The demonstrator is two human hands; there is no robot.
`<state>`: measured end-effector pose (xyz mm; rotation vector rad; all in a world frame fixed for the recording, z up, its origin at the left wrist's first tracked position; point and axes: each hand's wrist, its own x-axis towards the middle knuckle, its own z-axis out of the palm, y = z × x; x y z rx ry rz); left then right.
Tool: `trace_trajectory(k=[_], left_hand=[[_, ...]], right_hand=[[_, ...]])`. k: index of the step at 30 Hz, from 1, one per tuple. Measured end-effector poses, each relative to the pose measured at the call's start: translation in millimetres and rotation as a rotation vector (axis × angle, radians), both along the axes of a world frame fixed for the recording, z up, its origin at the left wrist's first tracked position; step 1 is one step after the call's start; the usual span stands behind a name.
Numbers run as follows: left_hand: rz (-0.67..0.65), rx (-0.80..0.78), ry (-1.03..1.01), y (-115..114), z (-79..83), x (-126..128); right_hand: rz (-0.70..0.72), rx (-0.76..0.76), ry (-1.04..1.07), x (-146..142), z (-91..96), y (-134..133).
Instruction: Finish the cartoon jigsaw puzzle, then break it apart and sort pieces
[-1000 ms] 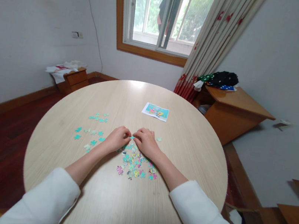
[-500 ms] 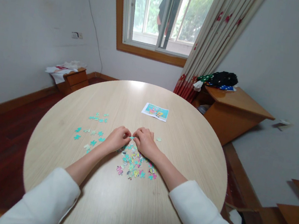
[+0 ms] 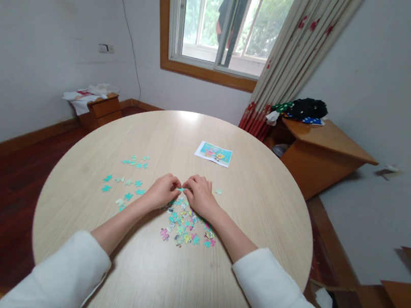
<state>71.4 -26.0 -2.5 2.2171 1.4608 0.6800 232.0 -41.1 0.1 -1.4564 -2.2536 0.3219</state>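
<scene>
My left hand (image 3: 162,190) and my right hand (image 3: 200,194) meet fingertip to fingertip over a round wooden table (image 3: 155,280). Both are curled, pinching small teal puzzle pieces (image 3: 180,189) between them. Just below the hands lies a heap of several mixed-colour puzzle pieces (image 3: 187,226). To the left of my left hand, several teal pieces (image 3: 126,183) lie spread out in loose rows. One single piece (image 3: 218,191) rests to the right of my right hand.
A printed reference picture (image 3: 214,153) lies farther back on the table. A wooden side cabinet (image 3: 322,151) with dark clothes stands at the right, a low drawer unit (image 3: 100,107) with papers at the left. A person stands outside the window (image 3: 226,18).
</scene>
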Motion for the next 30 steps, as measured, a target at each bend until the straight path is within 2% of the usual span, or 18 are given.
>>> trace_trajectory(k=[17, 24, 30], left_hand=[[0.023, -0.023, -0.042, -1.7, 3.6, 2.8], [0.011, -0.121, -0.198, -4.1, 6.2, 5.6], [0.033, -0.188, -0.412, -3.4, 8.2, 5.9]], right_hand=[[-0.007, -0.009, -0.013, -0.8, 2.4, -1.1], [0.019, 0.020, 0.022, 2.1, 2.8, 0.0], [0.064, 0.040, 0.151, 4.5, 6.7, 0.9]])
